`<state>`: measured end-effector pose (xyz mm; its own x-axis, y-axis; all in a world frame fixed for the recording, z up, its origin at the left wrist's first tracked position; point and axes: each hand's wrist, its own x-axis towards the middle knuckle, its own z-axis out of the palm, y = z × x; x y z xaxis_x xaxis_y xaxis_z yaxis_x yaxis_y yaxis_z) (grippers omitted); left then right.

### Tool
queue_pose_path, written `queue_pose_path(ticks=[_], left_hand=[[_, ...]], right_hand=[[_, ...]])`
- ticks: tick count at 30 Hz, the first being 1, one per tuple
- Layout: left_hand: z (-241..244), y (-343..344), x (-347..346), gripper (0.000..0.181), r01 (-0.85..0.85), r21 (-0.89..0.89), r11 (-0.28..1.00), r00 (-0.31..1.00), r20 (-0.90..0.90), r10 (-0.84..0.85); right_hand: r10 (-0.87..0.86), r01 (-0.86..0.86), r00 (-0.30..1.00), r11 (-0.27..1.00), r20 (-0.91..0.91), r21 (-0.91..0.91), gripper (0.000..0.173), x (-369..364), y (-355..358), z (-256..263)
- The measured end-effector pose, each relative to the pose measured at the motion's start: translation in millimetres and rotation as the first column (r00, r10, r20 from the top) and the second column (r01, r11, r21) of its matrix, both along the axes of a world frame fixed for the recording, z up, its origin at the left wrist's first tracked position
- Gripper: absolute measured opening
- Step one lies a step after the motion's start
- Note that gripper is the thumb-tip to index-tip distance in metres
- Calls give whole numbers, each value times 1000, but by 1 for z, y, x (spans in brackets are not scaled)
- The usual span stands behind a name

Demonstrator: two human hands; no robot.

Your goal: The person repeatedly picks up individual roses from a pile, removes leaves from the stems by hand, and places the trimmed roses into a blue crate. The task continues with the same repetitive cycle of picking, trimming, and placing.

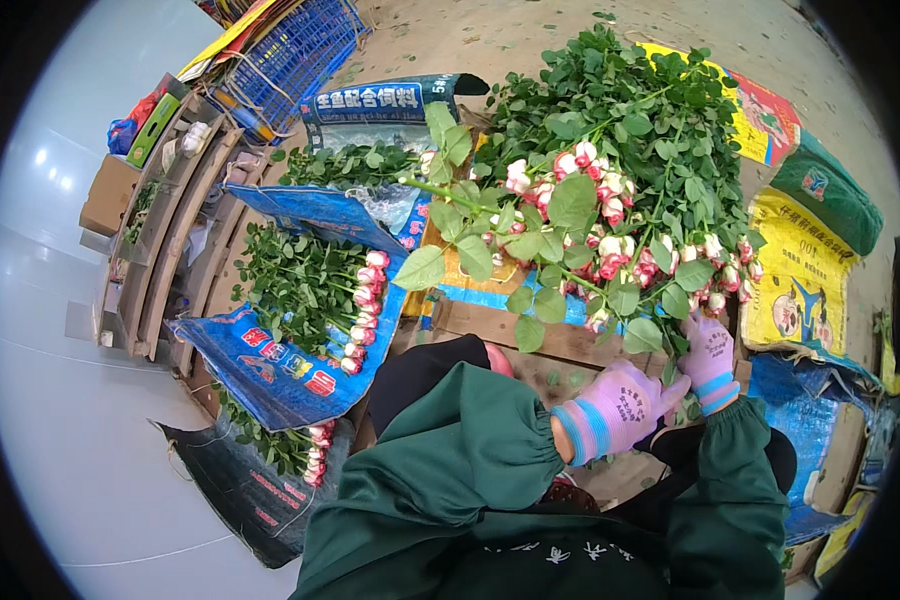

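Note:
A long leafy rose stem [457, 196] slants across the view above the pile, its cut end at upper left. Its lower right end runs in among leaves beside my right hand [709, 349], whose gloved fingers curl around it. My left hand [622, 409], in a matching pink-purple knit glove with a blue striped cuff, is just below and left, index finger stretched towards the right hand. Its other fingers are hidden beneath the palm. Beyond both hands lies a big heap of white-and-pink roses [611, 255], leaves facing away and blooms towards me.
Rose bunches lie in a folded blue woven sack [270, 375] and on a dark sheet [232, 480] at left. A wooden slatted rack [172, 232] and a blue plastic crate [292, 64] stand behind. Yellow sacking [795, 277] hangs at right. Planks [480, 319] lie before my knees.

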<state>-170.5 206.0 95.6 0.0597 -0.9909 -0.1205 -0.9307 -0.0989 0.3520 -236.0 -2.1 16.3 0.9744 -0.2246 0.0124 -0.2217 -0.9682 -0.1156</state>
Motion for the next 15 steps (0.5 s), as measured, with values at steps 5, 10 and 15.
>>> queue_pose_path(ticks=[5, 10, 15], left_hand=[[-13, 14, 6, 58, -93, -68, 993, 996, -8, 92], [2, 54, 11, 38, -444, -253, 859, 895, -73, 441], [34, 125, -22, 50, -762, -368, 532, 644, -517, 565]], right_hand=[[-30, 15, 994, 989, 106, 144, 42, 5, 22, 6], [-140, -69, 952, 770, 274, 635, 48, 22, 54, 42], [-125, -212, 956, 325, 264, 922, 51, 43, 150, 131]])
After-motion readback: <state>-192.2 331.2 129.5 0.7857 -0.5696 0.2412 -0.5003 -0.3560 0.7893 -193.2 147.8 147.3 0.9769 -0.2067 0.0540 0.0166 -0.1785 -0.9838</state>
